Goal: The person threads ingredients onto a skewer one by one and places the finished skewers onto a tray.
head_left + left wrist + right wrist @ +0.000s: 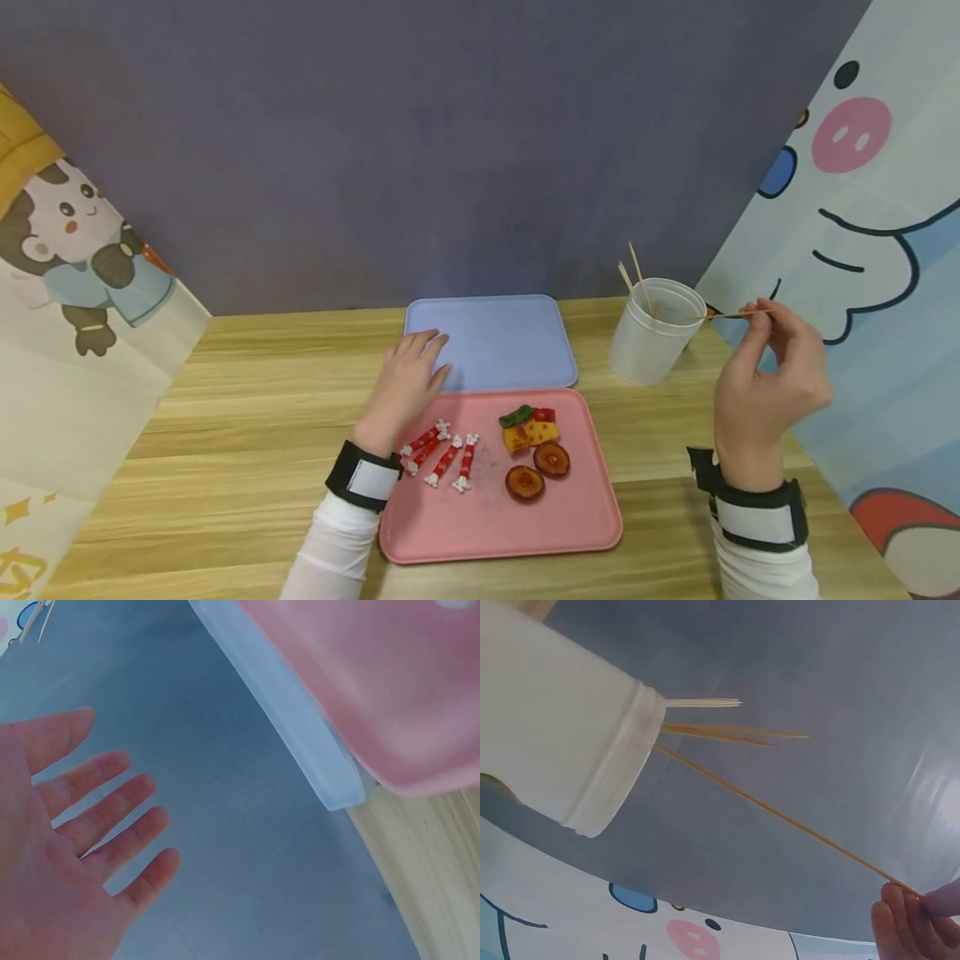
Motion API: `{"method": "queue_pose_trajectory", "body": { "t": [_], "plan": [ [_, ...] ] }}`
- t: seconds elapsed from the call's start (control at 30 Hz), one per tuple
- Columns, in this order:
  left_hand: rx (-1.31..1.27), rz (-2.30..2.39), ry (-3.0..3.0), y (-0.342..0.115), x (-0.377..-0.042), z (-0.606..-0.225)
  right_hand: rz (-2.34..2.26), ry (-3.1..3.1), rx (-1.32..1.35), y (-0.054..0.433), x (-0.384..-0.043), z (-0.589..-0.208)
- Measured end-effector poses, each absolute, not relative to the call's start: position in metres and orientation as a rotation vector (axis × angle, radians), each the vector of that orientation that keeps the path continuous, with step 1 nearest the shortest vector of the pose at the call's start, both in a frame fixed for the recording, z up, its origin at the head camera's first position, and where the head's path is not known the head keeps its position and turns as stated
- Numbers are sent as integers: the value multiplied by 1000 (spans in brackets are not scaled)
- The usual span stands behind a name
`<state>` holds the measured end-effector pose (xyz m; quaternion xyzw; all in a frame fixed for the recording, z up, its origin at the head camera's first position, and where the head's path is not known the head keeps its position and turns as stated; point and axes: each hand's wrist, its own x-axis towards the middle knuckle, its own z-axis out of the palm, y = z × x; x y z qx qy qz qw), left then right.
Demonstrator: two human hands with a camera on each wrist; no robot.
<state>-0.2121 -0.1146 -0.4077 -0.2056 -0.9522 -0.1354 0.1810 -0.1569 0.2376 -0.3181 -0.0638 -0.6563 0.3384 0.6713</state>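
Observation:
Thumb and fingertips of my right hand (772, 375) pinch one end of a thin wooden skewer (780, 815); its other end lies inside the white plastic tub (651, 337). Several more skewers (727, 733) stick out of that tub. My left hand (405, 379) hovers with fingers spread and nothing in them, over the left edges of the blue tray (495, 342) and the pink tray (525, 529). On the pink tray lie several red-and-white candy-shaped pieces (447, 461), two brown mushroom-like rounds (525, 483), yellow pieces (542, 432), a green piece (516, 417) and a red one.
The trays and tub stand on a wood-grain table (247, 442). Behind rises a grey partition (450, 150). Cartoon-printed panels flank both sides, a monkey-like figure (82, 242) at left and a pig face (851, 133) at right.

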Motion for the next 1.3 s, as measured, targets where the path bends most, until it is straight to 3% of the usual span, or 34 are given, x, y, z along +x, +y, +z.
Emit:
{"method": "queue_pose_trajectory", "body": {
  "t": [0.53, 1.3],
  "plan": [
    [-586, -374, -2697, -94, -215, -403, 728, -1380, -145, 225, -138, -309],
    [-655, -437, -2637, -50, -212, -389, 843, -1587, 96, 193, -158, -338]
  ]
}}
